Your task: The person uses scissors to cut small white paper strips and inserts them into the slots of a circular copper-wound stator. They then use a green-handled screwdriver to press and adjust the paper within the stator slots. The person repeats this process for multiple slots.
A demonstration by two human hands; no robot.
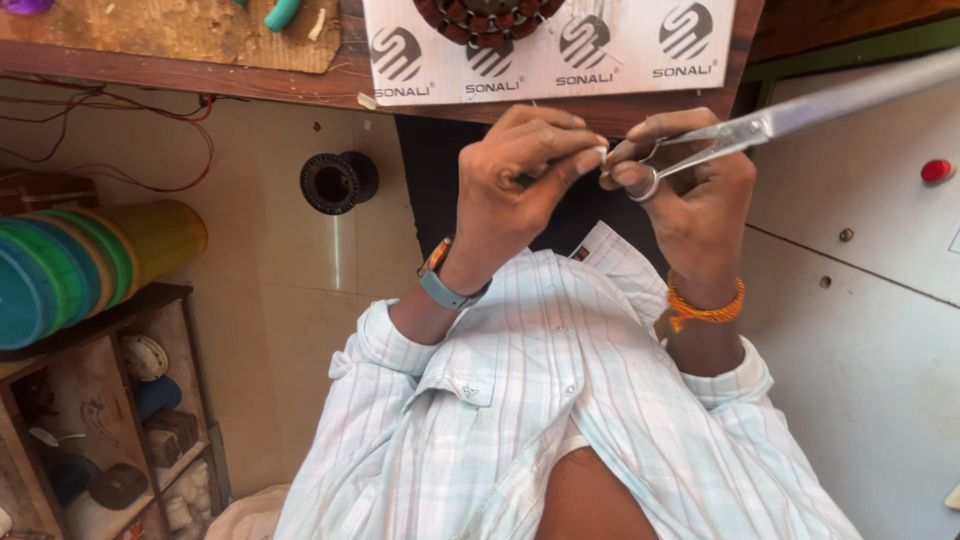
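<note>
My left hand (515, 185), with a watch on its wrist, pinches a small white piece (600, 153) between thumb and fingertips. My right hand (690, 190), with an orange thread band on the wrist, holds metal scissors (745, 130); one finger is through a ring handle and the blades point up to the right. The two hands nearly touch at the fingertips, just below the edge of the wooden workbench (300, 85). On the bench a white printed card (550, 60) lies under a round wound motor core (487, 20).
A black ring-shaped core (338, 182) lies on the tiled floor to the left. Stacked green, blue and yellow spools (70, 265) rest on a wooden shelf unit (120, 400) holding small parts. A white cabinet (870, 330) with a red button (936, 170) stands at right.
</note>
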